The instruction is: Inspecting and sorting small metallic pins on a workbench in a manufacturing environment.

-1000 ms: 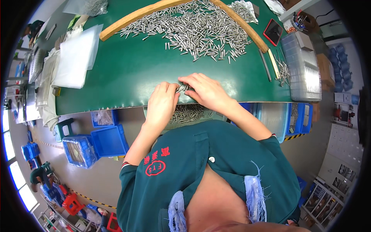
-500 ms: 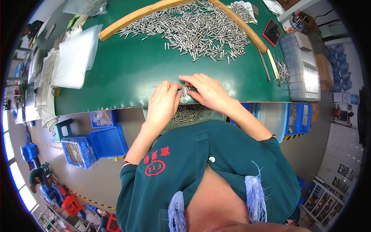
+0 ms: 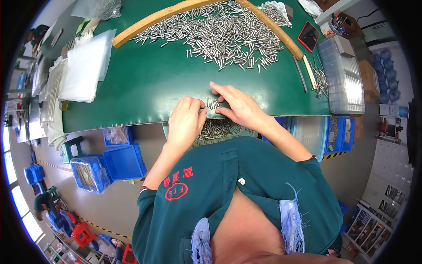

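Several small, slim metal pins (image 3: 212, 103) lie side by side in a little fanned row near the table's front edge, between my two hands. My left hand (image 3: 185, 119) rests just left of the row, fingers bent, with a small gap between thumb and forefinger and nothing visible in it. On the other side my right hand (image 3: 237, 104) is open, its forefinger stretched out beyond the row and its thumb by the near end. Further back on the green table (image 3: 145, 88) lies a big heap of similar metal pins (image 3: 224, 35).
A wooden bar frame (image 3: 272, 30) borders the heap. Below the table edge sits a green basket (image 3: 206, 140) of metal parts. Plastic sheets (image 3: 83, 75) lie at left; a red-edged phone (image 3: 309, 37), a narrow strip (image 3: 310, 72) and clear plastic boxes (image 3: 340, 81) are at right.
My right hand has drawn away from my left, its fingers spreading, so the row of pins between them shows more fully. The left hand has barely moved.
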The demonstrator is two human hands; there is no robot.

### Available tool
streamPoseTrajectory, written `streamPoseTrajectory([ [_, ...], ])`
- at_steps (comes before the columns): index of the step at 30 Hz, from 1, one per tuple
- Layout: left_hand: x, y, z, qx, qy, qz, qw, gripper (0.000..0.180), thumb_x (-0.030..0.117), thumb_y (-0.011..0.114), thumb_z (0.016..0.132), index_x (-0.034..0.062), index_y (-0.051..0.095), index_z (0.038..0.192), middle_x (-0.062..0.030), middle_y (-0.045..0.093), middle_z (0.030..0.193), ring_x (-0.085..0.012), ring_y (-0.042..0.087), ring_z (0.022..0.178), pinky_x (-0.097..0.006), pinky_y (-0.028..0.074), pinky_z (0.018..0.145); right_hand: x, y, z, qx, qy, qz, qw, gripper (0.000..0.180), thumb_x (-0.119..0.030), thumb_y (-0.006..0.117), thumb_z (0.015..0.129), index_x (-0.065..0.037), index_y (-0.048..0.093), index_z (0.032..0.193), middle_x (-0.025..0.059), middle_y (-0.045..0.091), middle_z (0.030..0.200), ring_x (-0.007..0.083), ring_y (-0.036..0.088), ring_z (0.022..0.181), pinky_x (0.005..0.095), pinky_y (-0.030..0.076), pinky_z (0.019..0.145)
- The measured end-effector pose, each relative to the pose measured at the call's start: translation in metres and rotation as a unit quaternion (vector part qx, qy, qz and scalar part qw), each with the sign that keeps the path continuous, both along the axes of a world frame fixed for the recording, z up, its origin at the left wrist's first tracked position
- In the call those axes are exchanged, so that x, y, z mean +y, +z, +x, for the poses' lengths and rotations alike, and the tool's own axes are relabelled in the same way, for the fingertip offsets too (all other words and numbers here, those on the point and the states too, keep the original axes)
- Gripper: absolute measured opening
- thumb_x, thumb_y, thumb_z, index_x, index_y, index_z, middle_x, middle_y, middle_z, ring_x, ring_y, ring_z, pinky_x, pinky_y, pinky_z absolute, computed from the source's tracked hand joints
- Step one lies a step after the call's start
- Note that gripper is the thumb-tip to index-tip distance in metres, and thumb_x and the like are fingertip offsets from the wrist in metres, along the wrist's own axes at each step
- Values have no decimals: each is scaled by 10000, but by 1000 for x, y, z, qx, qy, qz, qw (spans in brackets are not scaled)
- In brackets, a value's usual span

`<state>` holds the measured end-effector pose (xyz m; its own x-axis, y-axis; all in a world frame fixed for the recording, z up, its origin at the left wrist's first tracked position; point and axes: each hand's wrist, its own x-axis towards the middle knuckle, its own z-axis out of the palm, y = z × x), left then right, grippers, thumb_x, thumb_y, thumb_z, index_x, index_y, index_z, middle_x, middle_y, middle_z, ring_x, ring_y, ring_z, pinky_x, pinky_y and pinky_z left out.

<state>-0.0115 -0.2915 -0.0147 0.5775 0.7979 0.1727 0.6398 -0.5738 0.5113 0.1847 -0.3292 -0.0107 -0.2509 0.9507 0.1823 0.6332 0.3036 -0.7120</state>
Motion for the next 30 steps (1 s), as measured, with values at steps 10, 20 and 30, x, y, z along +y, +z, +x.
streamPoseTrajectory([
  [10, 6, -1, 4, 0, -17, -7, 1000, 246, 137, 673, 811, 80, 600, 1039, -64, 558, 861, -244, 588, 824, -369, 478, 710, 2, -7, 2, -2, -2, -27, 1000, 790, -35, 715, 761, -113, 322, 1441, 81, 604, 1031, 233, 602, 883, 352, 517, 761],
  [20, 2, -2, 4, -73, -4, -80, 994, 244, 64, 682, 791, 52, 576, 1011, -70, 597, 866, -231, 588, 760, -359, 472, 711, 4, -1, -4, -68, -14, -7, 998, 687, -87, 700, 789, -149, 396, 1402, 44, 637, 1052, 197, 616, 884, 333, 527, 749],
  [30, 1, -10, 11, -98, -36, -20, 994, 274, 96, 688, 794, 38, 572, 1035, -76, 581, 936, -262, 566, 866, -382, 450, 780, 4, -6, -1, 30, -84, -14, 996, 503, -47, 629, 862, -131, 486, 1336, 70, 677, 1007, 187, 670, 874, 295, 542, 748],
])
